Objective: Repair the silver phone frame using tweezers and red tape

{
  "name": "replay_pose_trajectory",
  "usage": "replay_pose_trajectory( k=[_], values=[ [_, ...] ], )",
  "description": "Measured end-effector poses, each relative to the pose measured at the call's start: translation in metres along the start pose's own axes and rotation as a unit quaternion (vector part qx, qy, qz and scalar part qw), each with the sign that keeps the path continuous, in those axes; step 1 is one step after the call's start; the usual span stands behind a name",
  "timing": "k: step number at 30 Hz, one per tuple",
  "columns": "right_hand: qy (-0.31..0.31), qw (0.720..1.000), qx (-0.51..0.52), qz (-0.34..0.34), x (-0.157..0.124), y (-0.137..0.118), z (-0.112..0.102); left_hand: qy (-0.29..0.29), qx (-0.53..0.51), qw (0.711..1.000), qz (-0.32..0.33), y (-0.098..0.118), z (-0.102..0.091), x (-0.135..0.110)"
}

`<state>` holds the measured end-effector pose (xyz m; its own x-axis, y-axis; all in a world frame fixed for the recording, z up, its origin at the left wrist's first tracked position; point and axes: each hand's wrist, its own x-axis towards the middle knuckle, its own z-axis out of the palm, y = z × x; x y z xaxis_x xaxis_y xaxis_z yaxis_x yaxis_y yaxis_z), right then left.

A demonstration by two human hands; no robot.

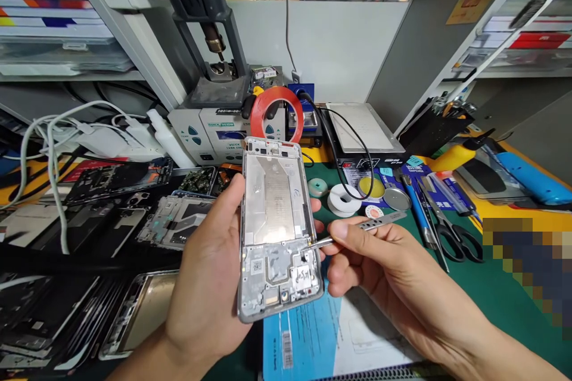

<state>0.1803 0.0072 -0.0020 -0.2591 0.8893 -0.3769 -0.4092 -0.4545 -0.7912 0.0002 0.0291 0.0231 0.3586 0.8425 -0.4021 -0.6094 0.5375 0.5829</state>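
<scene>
My left hand [210, 274] grips an opened silver phone frame [274, 214], held upright with its inner metal plate and lower circuit board facing me. My right hand [393, 277] pinches metal tweezers [370, 225]. The tweezer tips touch the right edge of the phone's board, just above a small white sticker. Both hands hover over the green mat [482, 292] in front of me.
Stripped phone frames and boards [134, 202] lie in a pile at the left. A hot-air station [214, 125] and red tape roll [276, 114] stand behind. Solder spools [343, 197], scissors [451, 232], and blue tools [531, 178] lie at the right. A blue packet [313, 333] lies below.
</scene>
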Motion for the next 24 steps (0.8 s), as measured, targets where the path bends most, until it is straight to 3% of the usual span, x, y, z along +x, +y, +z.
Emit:
replay_pose_trajectory(
  k=[3, 7, 10, 15, 20, 24],
  values=[
    [0.023, 0.996, -0.077, -0.035, -0.002, 0.001, -0.006, -0.017, -0.015, 1.0, -0.007, 0.0, 0.0, 0.002],
    [0.028, 0.974, -0.183, -0.13, -0.011, 0.002, -0.01, 0.031, -0.005, 0.999, 0.015, 0.002, 0.003, 0.0],
    [0.056, 0.95, -0.227, -0.206, -0.019, 0.0, -0.004, 0.062, -0.01, 0.998, 0.01, 0.003, 0.003, -0.003],
    [0.089, 0.907, -0.285, -0.298, -0.021, -0.008, 0.01, 0.044, -0.008, 0.999, 0.011, 0.004, 0.002, -0.005],
    [0.107, 0.899, -0.296, -0.306, -0.018, -0.008, 0.014, 0.043, -0.013, 0.999, 0.012, 0.006, 0.004, -0.003],
    [0.085, 0.948, -0.21, -0.226, -0.016, -0.006, 0.011, 0.016, -0.009, 1.0, 0.003, 0.007, 0.007, -0.006]
  ],
)
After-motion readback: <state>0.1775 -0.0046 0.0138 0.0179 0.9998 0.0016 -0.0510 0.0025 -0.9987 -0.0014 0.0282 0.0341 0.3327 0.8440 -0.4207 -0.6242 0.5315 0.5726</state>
